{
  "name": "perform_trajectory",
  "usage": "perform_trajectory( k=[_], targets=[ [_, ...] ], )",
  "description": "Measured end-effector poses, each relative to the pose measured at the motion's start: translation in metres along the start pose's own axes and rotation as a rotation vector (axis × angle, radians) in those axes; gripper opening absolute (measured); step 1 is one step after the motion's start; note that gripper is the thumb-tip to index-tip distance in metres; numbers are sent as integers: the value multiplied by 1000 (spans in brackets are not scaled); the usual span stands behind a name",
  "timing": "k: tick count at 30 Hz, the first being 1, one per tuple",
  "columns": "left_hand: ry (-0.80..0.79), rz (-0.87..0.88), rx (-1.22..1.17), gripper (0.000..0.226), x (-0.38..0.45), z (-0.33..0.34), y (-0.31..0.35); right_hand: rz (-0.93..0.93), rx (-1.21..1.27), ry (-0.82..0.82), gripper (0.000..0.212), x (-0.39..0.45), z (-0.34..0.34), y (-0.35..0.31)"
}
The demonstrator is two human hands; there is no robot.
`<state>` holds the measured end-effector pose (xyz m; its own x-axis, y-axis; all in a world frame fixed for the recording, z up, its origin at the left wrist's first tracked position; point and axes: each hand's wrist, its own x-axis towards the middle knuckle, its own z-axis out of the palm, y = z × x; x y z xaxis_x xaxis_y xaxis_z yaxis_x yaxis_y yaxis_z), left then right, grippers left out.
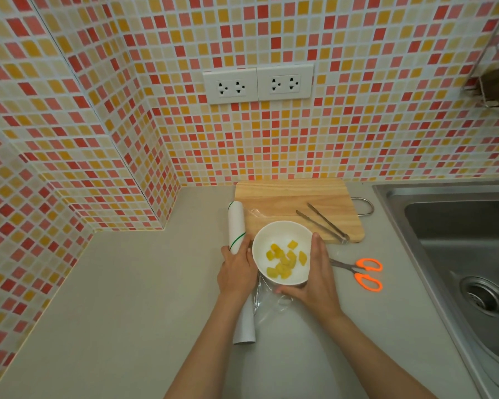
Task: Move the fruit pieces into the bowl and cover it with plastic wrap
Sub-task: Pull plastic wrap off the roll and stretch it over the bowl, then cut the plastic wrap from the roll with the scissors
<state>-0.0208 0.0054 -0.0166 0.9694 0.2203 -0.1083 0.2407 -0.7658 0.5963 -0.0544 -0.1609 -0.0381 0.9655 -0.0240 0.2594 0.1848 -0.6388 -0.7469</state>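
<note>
A white bowl sits on the grey counter with several yellow fruit pieces inside. My left hand lies against the bowl's left side and over the white plastic wrap roll, which runs from the cutting board's left edge back under my wrist. My right hand cups the bowl's right and near side. A clear sheet of plastic wrap lies crumpled on the counter under and in front of the bowl. I cannot tell whether film lies over the bowl's top.
A wooden cutting board lies behind the bowl with metal tongs on it. Orange-handled scissors rest right of my right hand. A steel sink fills the right side. Tiled walls with sockets close the back and left.
</note>
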Motion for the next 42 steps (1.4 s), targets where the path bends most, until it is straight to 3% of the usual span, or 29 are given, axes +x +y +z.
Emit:
perform_trajectory(
  k=[8,12,17,20,25,34,42],
  targets=[
    [-33,14,39,39,-7,-2,-2,-22,-195,-148,137,1,-14,9],
    [-43,3,44,41,-8,-2,0,-3,-197,-142,126,-4,-22,10],
    [-51,14,77,43,-7,-7,2,-2,-244,-133,129,14,-25,-7],
    [-78,30,78,43,-8,-9,4,-31,-228,-264,136,34,-23,-19],
    [-91,36,68,45,-1,-14,-5,-51,-411,-557,143,54,-18,-22],
    [-209,56,-253,48,13,-22,-32,-64,-452,-593,142,56,-15,-17],
    [-239,247,-438,47,9,-39,-44,-54,-396,-619,143,57,-20,-15]
  ],
)
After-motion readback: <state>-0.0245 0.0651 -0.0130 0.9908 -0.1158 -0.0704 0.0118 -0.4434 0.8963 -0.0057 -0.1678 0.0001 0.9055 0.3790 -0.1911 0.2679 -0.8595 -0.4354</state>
